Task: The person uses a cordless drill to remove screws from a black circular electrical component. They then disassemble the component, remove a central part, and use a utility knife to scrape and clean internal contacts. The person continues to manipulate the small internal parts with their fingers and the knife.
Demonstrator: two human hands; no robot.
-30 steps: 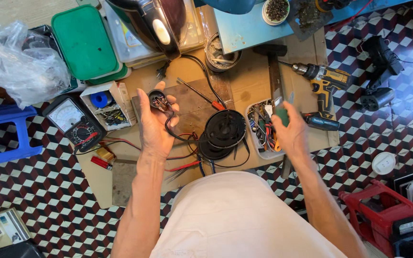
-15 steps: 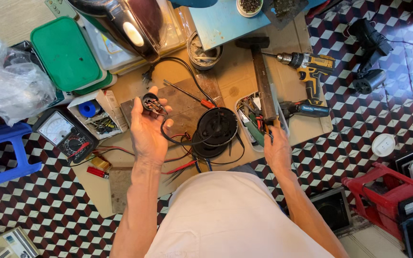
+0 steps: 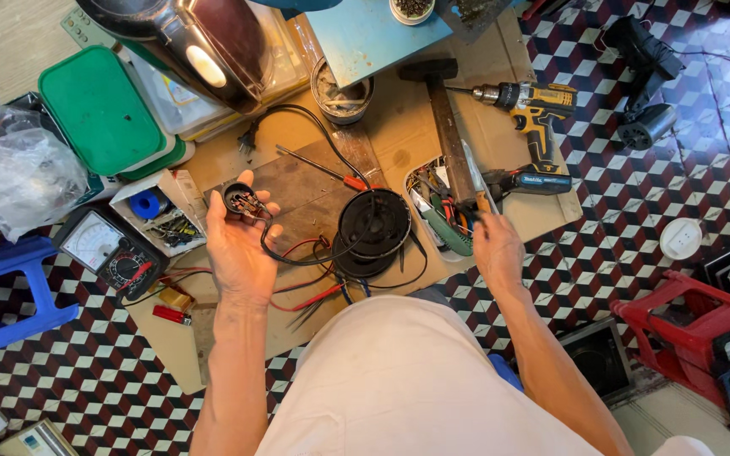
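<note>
Person is sitting on the tiled floor over a cardboard sheet (image 3: 500,143) that is carrying the work. Left hand (image 3: 238,245) is lying palm up near the sheet's left-middle, fingers loosely curled around a small round black part with wires (image 3: 240,200) — grasping it, not squeezing hard. Red and black leads are running from that part across to the round black disc unit (image 3: 373,226) sitting at the sheet's centre. Right hand (image 3: 497,247) is closing around the handle of a thin metal-bladed tool (image 3: 475,173), probably a knife or scraper, blade pointing away toward the sheet's far edge; it is hovering over the near right edge beside the tray of hand tools (image 3: 439,221).

Judged step: inspecting or prepping the wired part, with the tool just picked up and not yet brought over. Next move seems to call for carrying the blade across to the left palm and working on the terminals, keeping the part steady and the leads slack.

Also around: analog multimeter (image 3: 107,251) off the left edge, cordless drill (image 3: 534,105) at far right, hammer (image 3: 441,110), green lid (image 3: 99,110).
</note>
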